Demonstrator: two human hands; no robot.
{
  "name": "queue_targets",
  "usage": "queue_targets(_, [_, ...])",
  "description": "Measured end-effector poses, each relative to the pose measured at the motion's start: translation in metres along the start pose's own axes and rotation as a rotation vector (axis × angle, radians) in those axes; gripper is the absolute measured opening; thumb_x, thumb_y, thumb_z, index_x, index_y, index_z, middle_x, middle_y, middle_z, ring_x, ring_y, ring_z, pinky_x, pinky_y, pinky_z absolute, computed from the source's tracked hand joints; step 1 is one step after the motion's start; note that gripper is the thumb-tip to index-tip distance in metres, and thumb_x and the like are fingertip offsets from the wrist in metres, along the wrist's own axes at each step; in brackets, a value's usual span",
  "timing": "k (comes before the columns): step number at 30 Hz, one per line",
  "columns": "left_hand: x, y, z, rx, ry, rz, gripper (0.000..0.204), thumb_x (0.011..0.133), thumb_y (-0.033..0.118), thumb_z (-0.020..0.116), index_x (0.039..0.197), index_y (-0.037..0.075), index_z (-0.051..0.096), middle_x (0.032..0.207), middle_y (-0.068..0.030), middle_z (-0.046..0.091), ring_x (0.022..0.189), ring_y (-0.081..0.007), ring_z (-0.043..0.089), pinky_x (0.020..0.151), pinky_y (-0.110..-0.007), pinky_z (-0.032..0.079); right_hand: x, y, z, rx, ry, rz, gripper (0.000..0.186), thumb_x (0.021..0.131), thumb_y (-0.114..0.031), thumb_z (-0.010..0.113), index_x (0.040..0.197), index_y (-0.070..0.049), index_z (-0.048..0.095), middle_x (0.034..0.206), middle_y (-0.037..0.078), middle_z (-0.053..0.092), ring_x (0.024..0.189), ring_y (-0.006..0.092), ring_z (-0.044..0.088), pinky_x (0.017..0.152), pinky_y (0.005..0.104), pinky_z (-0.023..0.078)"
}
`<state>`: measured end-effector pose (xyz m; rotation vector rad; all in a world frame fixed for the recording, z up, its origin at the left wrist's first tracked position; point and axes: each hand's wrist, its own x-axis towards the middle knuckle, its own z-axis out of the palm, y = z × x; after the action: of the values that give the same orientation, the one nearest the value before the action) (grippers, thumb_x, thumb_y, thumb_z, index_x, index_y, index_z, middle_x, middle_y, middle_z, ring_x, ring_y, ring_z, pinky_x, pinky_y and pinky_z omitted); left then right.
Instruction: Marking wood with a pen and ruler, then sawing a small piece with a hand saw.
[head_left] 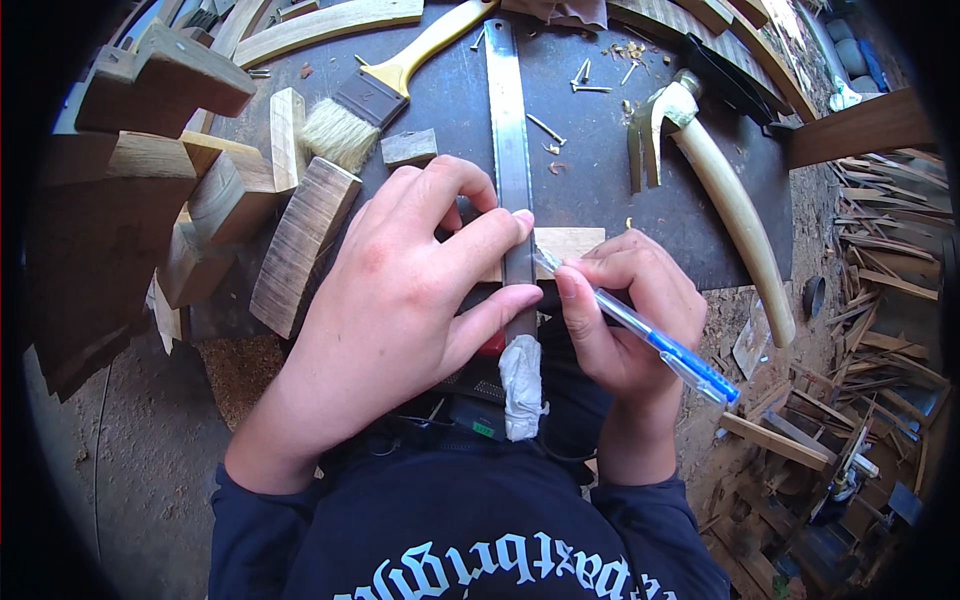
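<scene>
A long, flat metal ruler [512,130] with a hole in its far end lies lengthwise in front of me, its near end wrapped in white material [522,385]. My left hand [415,260] grips it, with thumb and index finger pressed along its right edge. Under the ruler, a small pale wood piece [572,243] runs crosswise, partly hidden. In my right hand [640,310] is a clear and blue pen [650,333], pinched between thumb and fingers. Its tip points at the wood, close beside the ruler's right edge.
On the dark work surface [420,90] lie a yellow-handled brush [385,85], a claw hammer [735,190], loose nails [585,82] and a small grey block [409,148]. Cut wood blocks [305,245] crowd the left. Scrap wood [880,270] covers the ground at right.
</scene>
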<state>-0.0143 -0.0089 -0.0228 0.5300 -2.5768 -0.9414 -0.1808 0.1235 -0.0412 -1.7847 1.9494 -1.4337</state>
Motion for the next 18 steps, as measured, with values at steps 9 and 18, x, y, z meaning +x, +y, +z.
queue_targets(9, [0.0,0.0,0.002,-0.024,-0.005,0.0,0.04,0.08,0.02,0.085,0.113,0.003,0.072,0.111,-0.0113,0.058,0.096,-0.028,0.058,0.085,-0.038,0.05,-0.011,0.004,-0.014,0.191,-0.045,0.07,0.017,0.082,-0.001,0.082,0.08,0.0,0.065,0.071,0.011,0.069,0.061,0.0212,0.067,0.057,0.0304,0.052])
queue_targets(18, [0.0,0.0,0.003,-0.016,0.007,-0.01,0.04,0.079,0.02,0.086,0.113,0.003,0.072,0.111,-0.0111,0.058,0.101,-0.0297,0.058,0.086,-0.039,0.049,0.005,0.004,-0.006,0.143,0.016,0.234,0.022,0.073,0.004,0.078,0.095,0.0,0.075,0.085,0.008,0.071,0.063,0.0078,0.066,0.052,0.0206,0.05])
